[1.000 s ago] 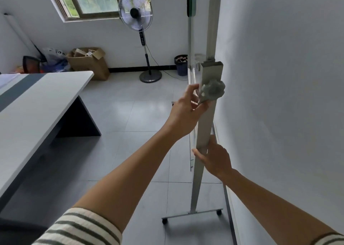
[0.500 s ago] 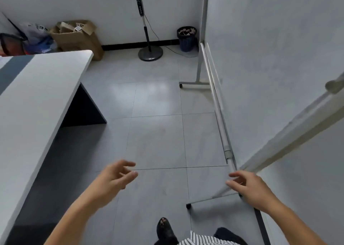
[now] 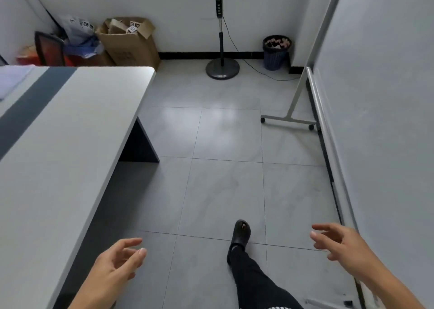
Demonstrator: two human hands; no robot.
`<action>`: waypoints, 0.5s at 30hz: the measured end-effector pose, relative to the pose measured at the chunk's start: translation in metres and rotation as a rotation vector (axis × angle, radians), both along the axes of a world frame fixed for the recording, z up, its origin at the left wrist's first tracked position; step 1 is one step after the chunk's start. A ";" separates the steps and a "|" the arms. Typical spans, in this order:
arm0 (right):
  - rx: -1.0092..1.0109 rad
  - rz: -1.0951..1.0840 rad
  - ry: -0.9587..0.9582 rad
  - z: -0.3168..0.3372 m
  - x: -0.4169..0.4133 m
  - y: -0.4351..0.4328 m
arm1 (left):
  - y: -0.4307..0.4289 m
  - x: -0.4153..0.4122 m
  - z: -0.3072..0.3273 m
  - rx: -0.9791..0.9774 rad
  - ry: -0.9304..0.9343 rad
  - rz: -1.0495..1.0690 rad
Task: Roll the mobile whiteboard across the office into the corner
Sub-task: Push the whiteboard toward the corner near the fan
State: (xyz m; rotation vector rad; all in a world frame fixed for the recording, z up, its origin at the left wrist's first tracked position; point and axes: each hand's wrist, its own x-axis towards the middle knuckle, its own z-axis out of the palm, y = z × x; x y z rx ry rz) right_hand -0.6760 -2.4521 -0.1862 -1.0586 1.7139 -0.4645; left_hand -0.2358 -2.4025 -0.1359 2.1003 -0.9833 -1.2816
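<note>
The mobile whiteboard [image 3: 380, 102] stands along the right side of the room, its white panel filling the right edge of the view. Its pen tray runs down the lower edge, and its far leg with castors [image 3: 288, 120] rests on the tiled floor near the back corner. My left hand [image 3: 117, 264] hovers low at the centre-left, fingers apart and empty. My right hand [image 3: 340, 245] hangs at the lower right, fingers spread, close to the board's lower edge but not touching it. My foot in a black sandal [image 3: 240, 234] is stepping forward between them.
A long white table [image 3: 70, 130] with a dark stripe fills the left side. A standing fan [image 3: 222, 69] is at the back wall, its cord trailing right to a bin [image 3: 276, 53]. A cardboard box [image 3: 130, 43] and bags sit in the far left corner.
Both hands have let go of the whiteboard's upright post and dropped low with fingers spread. The view has tilted down and pulled away from the near post; my foot has stepped forward.
</note>
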 end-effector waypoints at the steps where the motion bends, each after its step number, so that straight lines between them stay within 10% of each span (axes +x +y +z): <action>1: -0.005 -0.005 -0.007 -0.003 0.009 -0.027 | -0.023 0.008 0.002 -0.014 -0.012 0.008; 15: -0.187 -0.028 -0.084 0.055 0.045 -0.419 | -0.387 0.045 0.040 -0.222 0.033 0.178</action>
